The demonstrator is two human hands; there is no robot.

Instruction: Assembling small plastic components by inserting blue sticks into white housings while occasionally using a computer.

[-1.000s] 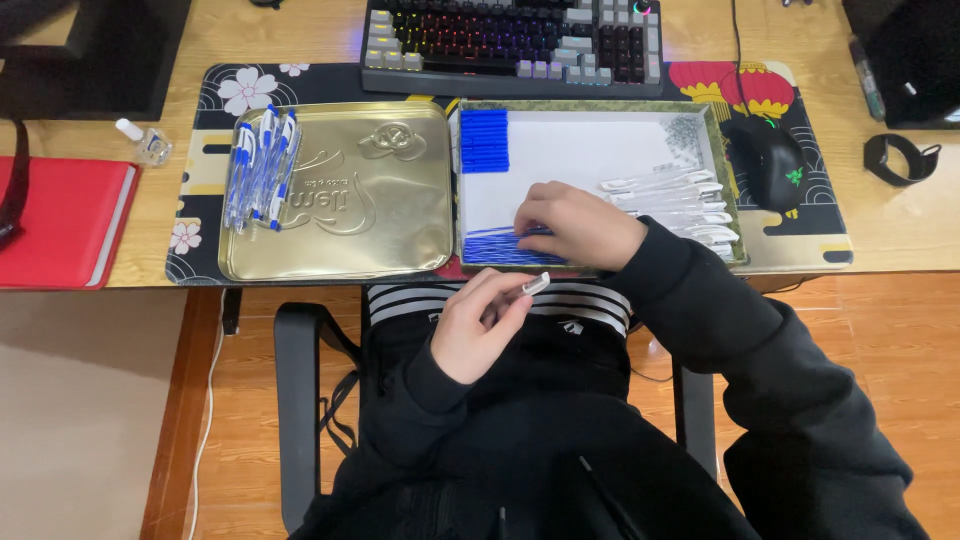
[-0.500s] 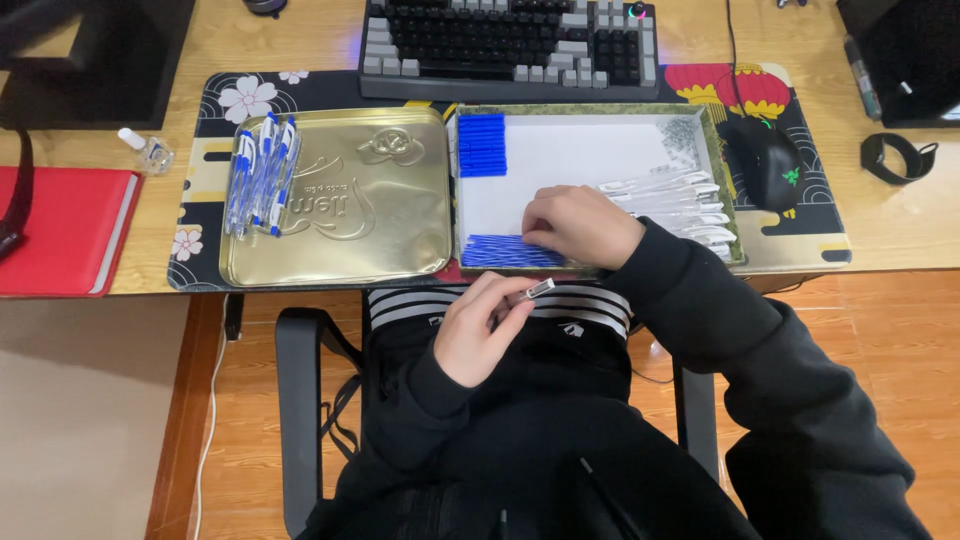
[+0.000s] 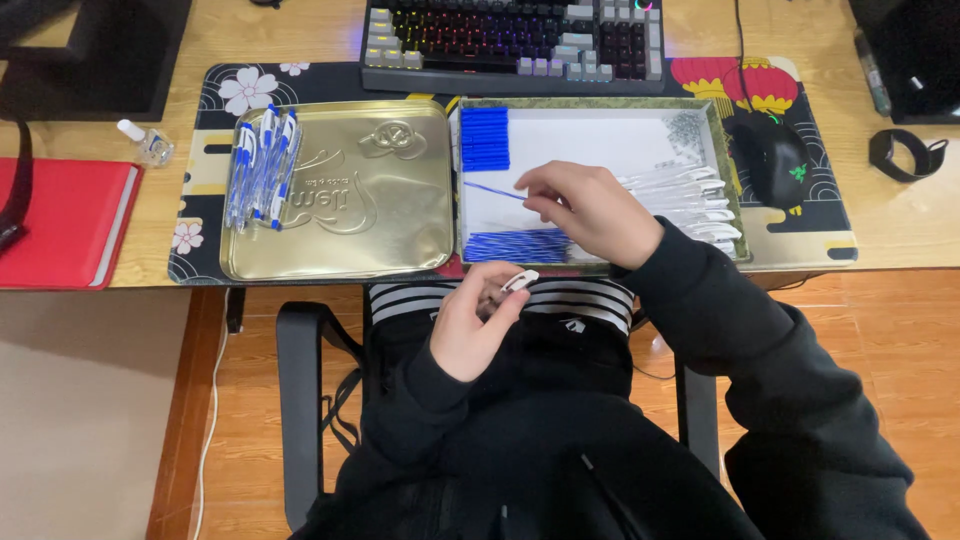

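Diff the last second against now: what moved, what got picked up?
The right hand rose from the pile of blue refills and now pinches one blue refill above the tray. Unchanged: the left hand holding the white pen barrel, and the assembled pens on the gold lid.

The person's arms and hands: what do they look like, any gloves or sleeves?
No gloves: the left hand and right hand are bare. Both arms wear long, plain black sleeves that reach the wrists. No rings, watch or markings show on them.
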